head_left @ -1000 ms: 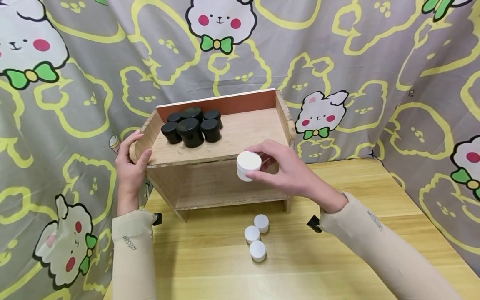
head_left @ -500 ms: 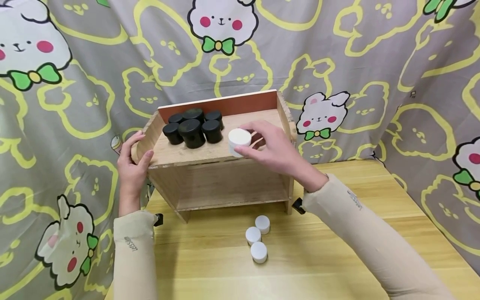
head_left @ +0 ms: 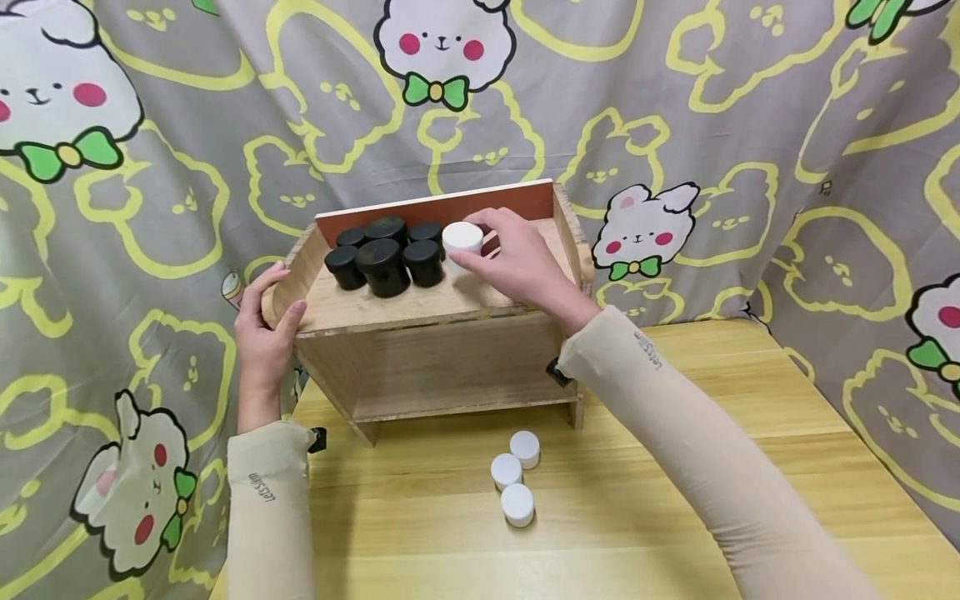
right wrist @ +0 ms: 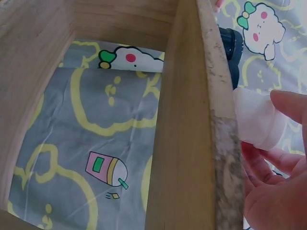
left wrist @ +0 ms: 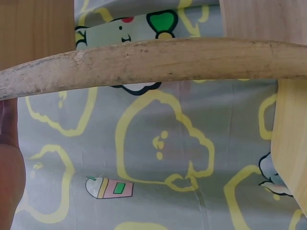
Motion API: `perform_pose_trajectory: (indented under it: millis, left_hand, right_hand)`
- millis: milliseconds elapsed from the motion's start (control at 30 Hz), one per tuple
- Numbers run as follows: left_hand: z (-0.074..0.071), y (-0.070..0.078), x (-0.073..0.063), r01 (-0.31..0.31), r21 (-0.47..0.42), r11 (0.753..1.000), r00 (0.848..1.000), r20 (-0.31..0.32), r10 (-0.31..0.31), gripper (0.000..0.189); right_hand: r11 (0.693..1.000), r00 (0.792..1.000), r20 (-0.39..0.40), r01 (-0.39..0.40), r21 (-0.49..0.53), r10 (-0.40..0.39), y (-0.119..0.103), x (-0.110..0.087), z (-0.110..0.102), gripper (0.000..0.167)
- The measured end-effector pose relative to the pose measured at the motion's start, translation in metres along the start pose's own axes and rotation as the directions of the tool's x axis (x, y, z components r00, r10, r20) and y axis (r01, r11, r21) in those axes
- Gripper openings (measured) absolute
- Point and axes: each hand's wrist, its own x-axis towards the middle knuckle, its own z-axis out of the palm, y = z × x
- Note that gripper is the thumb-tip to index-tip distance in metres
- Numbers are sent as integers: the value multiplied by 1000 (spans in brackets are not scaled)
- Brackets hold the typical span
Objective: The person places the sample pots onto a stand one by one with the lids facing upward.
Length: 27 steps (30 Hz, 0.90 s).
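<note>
My right hand (head_left: 517, 260) pinches a white lidded jar (head_left: 462, 237) between thumb and fingers, over the upper board of a two-level wooden shelf (head_left: 322, 315). In the right wrist view the white jar (right wrist: 259, 117) is upright, right behind the board's edge; I cannot tell whether it touches the board. A cluster of several black lidded jars (head_left: 383, 268) stands just left of it. My left hand (head_left: 262, 333) grips the shelf's left side panel, thumb on the near side. Only part of the left hand (left wrist: 10, 177) shows in the left wrist view, beside the panel's edge (left wrist: 144, 66).
Three more white jars (head_left: 517, 505) stand close together on the wood-grain table (head_left: 420, 533), in front of the shelf. A patterned grey curtain (head_left: 495, 108) hangs behind and at both sides. The shelf's lower level (head_left: 457, 367) faces the front.
My right hand has carried the white jar up and left, from in front of the shelf to beside the black jars over the upper board. My left hand keeps its grip on the panel.
</note>
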Motion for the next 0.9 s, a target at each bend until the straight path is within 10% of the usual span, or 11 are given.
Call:
perform_pose_trajectory:
  millis: [900]
  left_hand:
    - [3,-2,1,-31,-33,999,999,-14,31,45]
  right_hand:
    - [982,988,-93,-138,-127,126,20,32,26,50]
